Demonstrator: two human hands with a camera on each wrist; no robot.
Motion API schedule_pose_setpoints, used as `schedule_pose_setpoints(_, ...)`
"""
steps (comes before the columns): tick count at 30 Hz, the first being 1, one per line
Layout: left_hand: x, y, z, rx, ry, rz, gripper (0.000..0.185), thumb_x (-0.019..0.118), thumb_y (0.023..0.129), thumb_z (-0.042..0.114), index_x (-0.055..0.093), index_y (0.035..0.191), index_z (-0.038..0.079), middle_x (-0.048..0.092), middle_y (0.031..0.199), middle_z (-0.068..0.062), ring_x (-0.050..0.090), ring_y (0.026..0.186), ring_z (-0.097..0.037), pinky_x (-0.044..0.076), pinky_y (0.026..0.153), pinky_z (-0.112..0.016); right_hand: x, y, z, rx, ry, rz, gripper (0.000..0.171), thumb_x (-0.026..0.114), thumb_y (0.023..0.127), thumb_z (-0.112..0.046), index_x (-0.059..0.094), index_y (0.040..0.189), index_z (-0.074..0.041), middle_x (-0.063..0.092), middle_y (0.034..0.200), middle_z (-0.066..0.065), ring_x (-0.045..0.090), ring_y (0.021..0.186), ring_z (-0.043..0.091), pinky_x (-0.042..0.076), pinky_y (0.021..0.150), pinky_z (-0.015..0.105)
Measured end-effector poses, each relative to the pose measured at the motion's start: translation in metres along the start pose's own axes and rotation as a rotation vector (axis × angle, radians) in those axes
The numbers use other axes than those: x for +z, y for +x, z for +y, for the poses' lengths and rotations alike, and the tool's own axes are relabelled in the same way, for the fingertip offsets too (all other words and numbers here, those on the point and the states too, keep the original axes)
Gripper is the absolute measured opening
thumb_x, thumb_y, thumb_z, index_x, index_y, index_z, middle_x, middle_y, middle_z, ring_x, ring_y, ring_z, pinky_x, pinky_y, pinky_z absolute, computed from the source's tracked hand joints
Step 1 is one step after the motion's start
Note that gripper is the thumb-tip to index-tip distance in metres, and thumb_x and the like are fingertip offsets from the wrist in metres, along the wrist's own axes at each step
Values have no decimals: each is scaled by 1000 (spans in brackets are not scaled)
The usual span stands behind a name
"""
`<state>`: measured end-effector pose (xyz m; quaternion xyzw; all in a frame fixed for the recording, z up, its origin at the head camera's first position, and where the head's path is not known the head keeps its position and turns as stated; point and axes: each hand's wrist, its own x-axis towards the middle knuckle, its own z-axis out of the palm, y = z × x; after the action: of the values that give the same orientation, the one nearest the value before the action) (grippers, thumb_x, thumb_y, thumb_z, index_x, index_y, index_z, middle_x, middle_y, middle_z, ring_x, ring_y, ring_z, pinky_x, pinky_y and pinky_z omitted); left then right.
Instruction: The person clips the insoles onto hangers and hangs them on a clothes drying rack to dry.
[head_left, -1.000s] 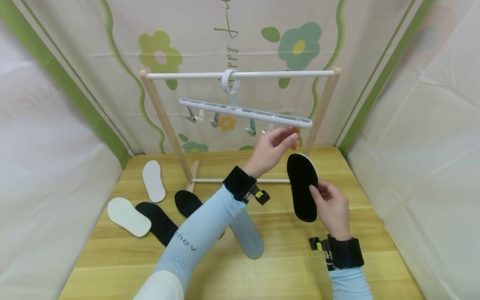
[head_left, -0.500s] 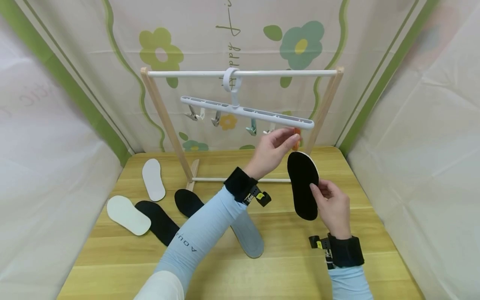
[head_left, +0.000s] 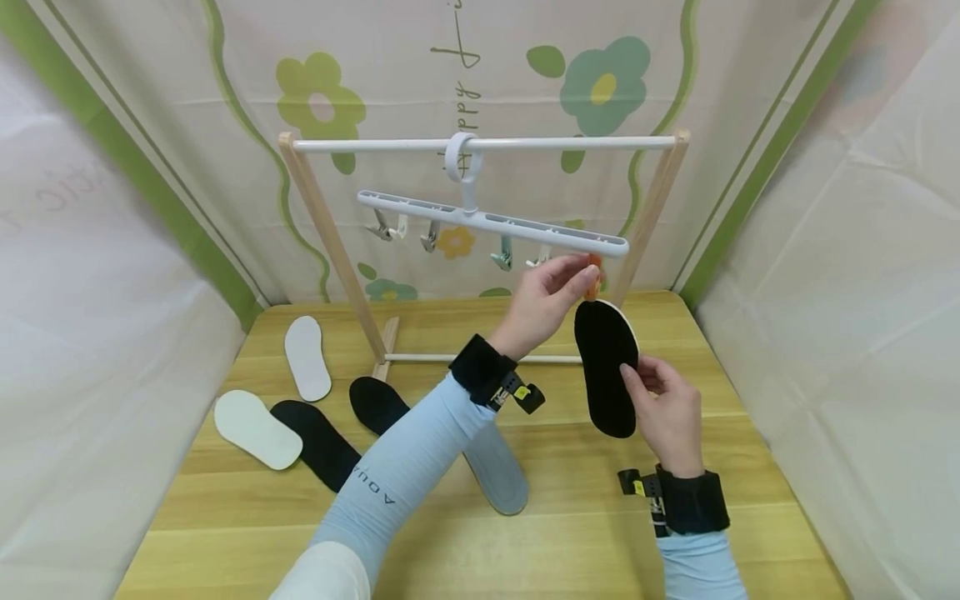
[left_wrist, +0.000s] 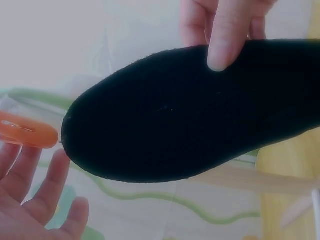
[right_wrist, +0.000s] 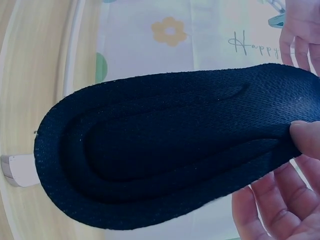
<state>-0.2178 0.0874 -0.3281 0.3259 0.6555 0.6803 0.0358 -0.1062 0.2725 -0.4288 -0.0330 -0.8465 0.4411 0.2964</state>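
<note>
Just under the right end of the hanger (head_left: 491, 221), the left hand (head_left: 543, 296) pinches an orange clip (head_left: 593, 279) between thumb and fingers. Below that same end, the held black insole (head_left: 607, 371) is up in the air, its top edge right at the clip's lower tip; whether that edge sits between the clip's jaws cannot be told. The right hand (head_left: 667, 417), lower than the hanger's right end, grips the insole's right edge, thumb on the black face and fingers behind. The insole's left and bottom edges are untouched, with open air around them.

The hanger hangs by its ring from a white rail (head_left: 555, 143) and slants, right end lower in the head view. A green clip (head_left: 503, 254) hangs under its right half, left of the orange one. Below the hanger's left half, on the table (head_left: 570, 533), lie a white insole (head_left: 307, 358), a cream insole (head_left: 257, 430) and a dark insole (head_left: 315, 442) meeting the cream one's edge. Below the hanger's middle, a grey insole (head_left: 498, 475) runs partly behind the left sleeve (head_left: 397, 467).
</note>
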Motion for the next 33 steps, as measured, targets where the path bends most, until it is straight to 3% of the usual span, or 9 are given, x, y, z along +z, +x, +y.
schedule_pose_setpoints(19,6,-2,0,-6,-120,56,31,56,103,15,58,128,-3,67,115,-16,63,104,-15,49,96,-29,3,-1,-3,-20,33,-4,17,72,92,-11,70,103,1,71,89,10,60,78,1,47,74,10)
schedule_pose_setpoints(33,10,-4,4,-36,-98,127,30,59,101,15,60,125,-3,68,114,-16,64,106,-18,48,96,-26,4,0,-1,-43,46,1,17,72,92,-11,71,104,1,71,90,11,61,80,1,47,76,10)
